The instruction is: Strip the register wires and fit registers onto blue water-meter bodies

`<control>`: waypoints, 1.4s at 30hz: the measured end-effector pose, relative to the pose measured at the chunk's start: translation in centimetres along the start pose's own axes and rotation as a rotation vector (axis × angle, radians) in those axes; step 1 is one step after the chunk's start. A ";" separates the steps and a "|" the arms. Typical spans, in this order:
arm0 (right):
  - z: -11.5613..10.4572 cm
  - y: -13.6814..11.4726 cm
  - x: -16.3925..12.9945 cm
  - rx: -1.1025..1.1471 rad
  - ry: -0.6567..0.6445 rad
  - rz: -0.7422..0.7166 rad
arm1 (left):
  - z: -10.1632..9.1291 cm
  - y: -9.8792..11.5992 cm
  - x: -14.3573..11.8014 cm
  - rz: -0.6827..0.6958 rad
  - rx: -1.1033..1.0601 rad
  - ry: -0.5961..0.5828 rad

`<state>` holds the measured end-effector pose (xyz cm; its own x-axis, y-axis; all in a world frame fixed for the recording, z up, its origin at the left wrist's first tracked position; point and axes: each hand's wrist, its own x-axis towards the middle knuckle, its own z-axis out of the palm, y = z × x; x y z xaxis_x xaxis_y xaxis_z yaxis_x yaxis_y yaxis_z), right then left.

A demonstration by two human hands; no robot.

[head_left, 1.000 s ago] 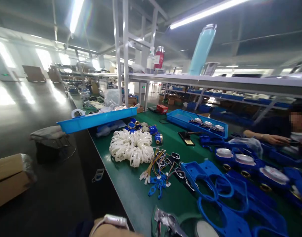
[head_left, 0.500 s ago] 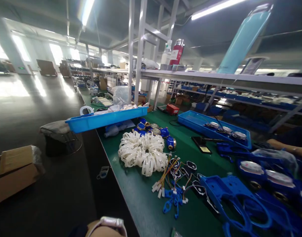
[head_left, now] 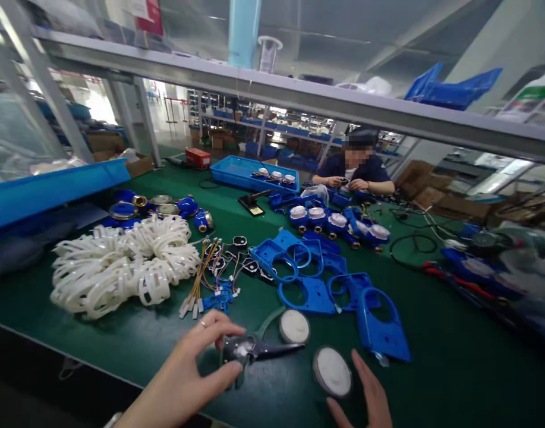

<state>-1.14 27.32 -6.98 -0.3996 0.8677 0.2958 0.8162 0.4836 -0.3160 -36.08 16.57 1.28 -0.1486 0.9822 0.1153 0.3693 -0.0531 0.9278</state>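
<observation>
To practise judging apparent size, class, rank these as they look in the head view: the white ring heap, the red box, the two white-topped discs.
1. White ring heap
2. Nearer disc and farther disc: similar; nearness makes their order unsure
3. Red box

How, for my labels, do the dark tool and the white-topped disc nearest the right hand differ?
The dark tool is long and tapered, the white-topped disc round. The tool is at the left hand, the disc beside the right hand. Each has a hand close.
</observation>
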 end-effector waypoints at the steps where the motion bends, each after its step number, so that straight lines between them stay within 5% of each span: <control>1: -0.2 0.0 0.5 -0.009 -0.061 -0.046 | 1.1 -0.8 0.4 -0.075 0.116 0.014; 5: -0.3 -0.7 1.8 0.022 -0.183 -0.029 | 4.7 -3.8 1.0 -0.197 0.419 0.024; 9: 0.9 -2.7 2.3 0.054 -0.150 -0.156 | 5.8 -4.1 1.0 -0.209 0.529 0.013; 13: 1.0 -5.3 3.9 -0.068 0.028 -0.387 | 3.9 -3.1 1.4 -0.241 0.616 0.057; 16: 0.8 -7.6 6.4 -0.059 0.072 -0.645 | 1.2 -3.0 2.3 -0.407 0.758 0.158; 20: 1.7 -10.1 9.0 -0.045 0.002 -0.675 | -2.2 -4.6 3.8 -0.632 0.865 0.225; 24: 2.2 -11.6 9.9 -0.074 -0.028 -0.734 | -3.5 -6.2 4.0 -0.687 0.837 0.220; 34: 4.1 -15.3 13.8 0.011 -0.166 -0.701 | -4.4 -6.5 3.1 -0.529 0.492 0.452; 38: 3.0 -15.3 13.3 0.162 -0.198 -0.629 | -3.0 -5.0 1.9 -0.424 0.372 0.644; 40: 1.9 -15.6 12.3 0.316 -0.249 -0.583 | -1.1 -3.6 1.2 -0.266 0.329 0.765; 42: 1.3 -16.2 11.2 0.610 -0.349 -0.467 | 1.5 -2.2 0.8 0.040 0.303 0.852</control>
<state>-19.38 29.35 0.32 -0.8280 0.5001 0.2536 0.2064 0.6923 -0.6914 -35.61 17.80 -1.24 -0.7143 0.5082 0.4811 0.5969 0.0837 0.7979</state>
